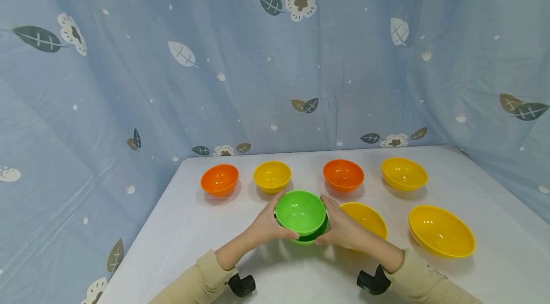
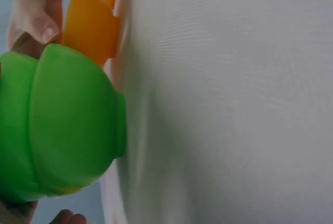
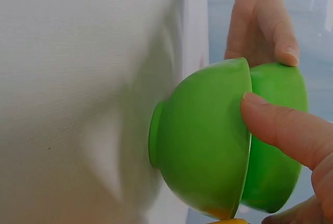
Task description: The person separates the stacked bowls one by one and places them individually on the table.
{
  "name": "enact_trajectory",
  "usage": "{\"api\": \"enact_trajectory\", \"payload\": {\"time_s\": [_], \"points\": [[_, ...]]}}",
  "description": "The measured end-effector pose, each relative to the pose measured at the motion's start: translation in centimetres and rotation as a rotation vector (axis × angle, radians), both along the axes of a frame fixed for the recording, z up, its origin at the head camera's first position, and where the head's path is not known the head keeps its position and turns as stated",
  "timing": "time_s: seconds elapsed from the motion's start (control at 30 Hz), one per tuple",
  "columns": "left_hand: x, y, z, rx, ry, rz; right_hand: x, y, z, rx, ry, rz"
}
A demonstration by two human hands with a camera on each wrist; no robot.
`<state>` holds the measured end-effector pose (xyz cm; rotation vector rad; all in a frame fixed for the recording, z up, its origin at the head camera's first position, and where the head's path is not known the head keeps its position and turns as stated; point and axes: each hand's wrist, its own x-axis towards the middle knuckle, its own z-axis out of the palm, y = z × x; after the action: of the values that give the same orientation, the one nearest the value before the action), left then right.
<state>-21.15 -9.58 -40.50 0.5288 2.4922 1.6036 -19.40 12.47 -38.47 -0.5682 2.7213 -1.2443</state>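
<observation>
Near the middle of the table, two green bowls are held one partly inside the other. My left hand (image 1: 268, 222) grips the upper green bowl (image 1: 300, 213), its thumb along the near side. On the opposite side my right hand (image 1: 341, 225) holds the lower green bowl (image 1: 317, 234), with the thumb at its rim, as the right wrist view also shows. The upper bowl sits tilted, leaving a gap between the rims. The foot of the lower bowl (image 3: 203, 135) is close to the cloth; I cannot tell if it touches. Some fingertips are hidden behind the bowls.
Along the back of the white table (image 1: 142, 266) stand an orange bowl (image 1: 219, 181), a yellow bowl (image 1: 272, 177), another orange bowl (image 1: 343, 176) and another yellow bowl (image 1: 404, 174). A yellow bowl (image 1: 367, 218) lies just behind my right forearm, and a larger yellow bowl (image 1: 441, 231) farther right.
</observation>
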Motion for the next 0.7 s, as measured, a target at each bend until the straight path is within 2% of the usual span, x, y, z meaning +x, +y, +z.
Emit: {"api": "enact_trajectory", "payload": {"time_s": [0.2,0.4,0.53,0.7], "points": [[0.1,-0.8,1.0,0.047,-0.037,0.05,0.0,0.1,-0.1,0.021,0.032,0.008],[0.2,-1.9,2.3,0.042,-0.052,0.125,0.0,0.0,-0.2,0.057,0.042,0.003],[0.2,-2.7,2.7,0.056,-0.07,0.171,0.1,-0.2,-0.2,0.066,0.041,0.006],[0.3,-3.7,3.0,0.094,-0.092,0.193,0.1,-0.4,0.0,0.09,0.032,0.014]]}}
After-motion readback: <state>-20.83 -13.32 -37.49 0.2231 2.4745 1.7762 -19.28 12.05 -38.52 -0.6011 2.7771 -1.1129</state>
